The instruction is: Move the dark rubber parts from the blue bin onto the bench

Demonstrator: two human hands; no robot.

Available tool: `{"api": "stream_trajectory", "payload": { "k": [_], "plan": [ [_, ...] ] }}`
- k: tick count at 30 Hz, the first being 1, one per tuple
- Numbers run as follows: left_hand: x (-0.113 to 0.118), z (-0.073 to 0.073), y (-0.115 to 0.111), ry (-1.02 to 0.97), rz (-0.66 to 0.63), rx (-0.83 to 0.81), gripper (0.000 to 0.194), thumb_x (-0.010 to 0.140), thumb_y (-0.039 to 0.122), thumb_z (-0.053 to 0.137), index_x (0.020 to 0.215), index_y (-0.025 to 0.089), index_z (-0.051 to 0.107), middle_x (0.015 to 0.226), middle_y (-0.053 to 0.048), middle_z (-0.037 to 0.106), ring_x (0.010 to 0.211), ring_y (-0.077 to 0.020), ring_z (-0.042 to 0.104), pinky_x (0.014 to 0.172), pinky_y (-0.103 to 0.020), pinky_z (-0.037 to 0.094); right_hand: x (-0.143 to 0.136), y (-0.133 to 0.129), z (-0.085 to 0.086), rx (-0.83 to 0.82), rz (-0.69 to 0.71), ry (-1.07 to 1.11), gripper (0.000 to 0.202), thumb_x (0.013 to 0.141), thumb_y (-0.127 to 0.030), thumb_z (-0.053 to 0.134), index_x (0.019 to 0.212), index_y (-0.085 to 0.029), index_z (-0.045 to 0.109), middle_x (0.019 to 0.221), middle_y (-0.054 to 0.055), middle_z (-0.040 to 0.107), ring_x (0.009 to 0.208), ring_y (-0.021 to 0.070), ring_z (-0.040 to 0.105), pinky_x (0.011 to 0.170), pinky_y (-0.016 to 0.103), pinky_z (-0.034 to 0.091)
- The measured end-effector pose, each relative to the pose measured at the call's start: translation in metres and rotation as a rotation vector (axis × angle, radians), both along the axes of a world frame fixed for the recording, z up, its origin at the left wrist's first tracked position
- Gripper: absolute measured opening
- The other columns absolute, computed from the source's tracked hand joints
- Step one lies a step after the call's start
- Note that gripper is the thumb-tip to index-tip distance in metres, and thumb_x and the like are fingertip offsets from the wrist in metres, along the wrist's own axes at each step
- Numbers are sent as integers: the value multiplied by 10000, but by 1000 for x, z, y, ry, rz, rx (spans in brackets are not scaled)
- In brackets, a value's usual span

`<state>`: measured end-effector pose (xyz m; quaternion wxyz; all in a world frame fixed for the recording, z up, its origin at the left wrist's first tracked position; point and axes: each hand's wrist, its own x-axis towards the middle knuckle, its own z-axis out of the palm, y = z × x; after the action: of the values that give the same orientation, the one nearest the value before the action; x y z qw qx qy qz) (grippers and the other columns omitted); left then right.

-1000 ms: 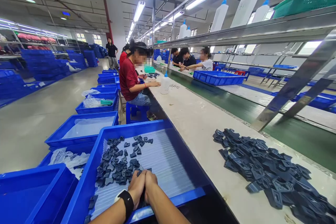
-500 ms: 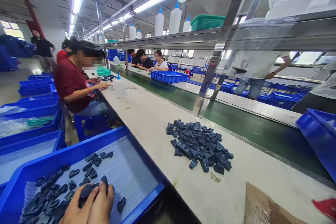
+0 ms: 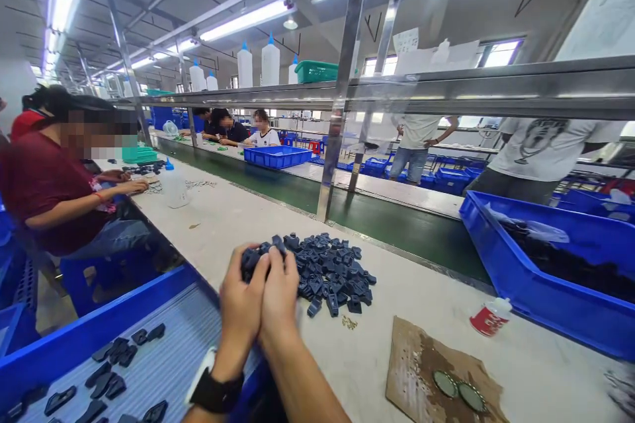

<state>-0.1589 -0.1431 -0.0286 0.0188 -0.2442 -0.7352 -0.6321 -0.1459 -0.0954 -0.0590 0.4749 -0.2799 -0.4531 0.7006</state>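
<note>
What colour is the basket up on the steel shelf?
Green: the basket shows best in the head view, beside the white bottles.

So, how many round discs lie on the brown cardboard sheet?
2. Both lie on the near part of the cardboard sheet: the left disc, and the right disc close beside it. Nothing covers the sheet, so none seems hidden.

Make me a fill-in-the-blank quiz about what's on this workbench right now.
1. Both hands hold a bunch of dark ____ plastic parts.
2. The left wrist wears a black ____.
3. The pile of parts lies on the ____.
4. The cardboard sheet carries two round ____.

Missing words: blue; watch; workbench; discs
</note>
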Motion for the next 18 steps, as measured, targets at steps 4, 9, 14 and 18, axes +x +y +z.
{"api": "stream_trajectory", "payload": {
  "k": [4,9,14,18],
  "plan": [
    [26,2,83,83,-163,124,227,927,326,607,1122,220,651,1103,-39,734,1017,-205,676,962,-388,516,35,85,12,113,-178,-25,277,996,-424,643,1060,-156,672,1039,47,704,905,193,679,834,391,568],
    [42,-31,141,125,-235,138,238,954,301,651,1153,171,670,1157,-76,723,1094,-242,670,1027,-507,505,58,143,-10,195,-250,-102,263,1009,-398,639,1091,-150,673,1055,51,704,898,189,688,816,386,586],
    [34,-48,160,135,-221,83,300,960,321,655,1224,181,656,1220,-87,704,1157,-260,650,1062,-539,484,53,171,-30,282,-226,-172,270,1008,-411,638,1087,-156,676,1039,45,707,861,179,688,785,366,590],
    [29,-46,167,146,-250,6,334,942,323,679,1242,179,648,1227,-89,702,1150,-266,655,1048,-543,496,54,191,-35,372,-183,-215,262,996,-409,656,994,-148,681,959,27,704,839,176,683,786,365,579]
  ]
}}
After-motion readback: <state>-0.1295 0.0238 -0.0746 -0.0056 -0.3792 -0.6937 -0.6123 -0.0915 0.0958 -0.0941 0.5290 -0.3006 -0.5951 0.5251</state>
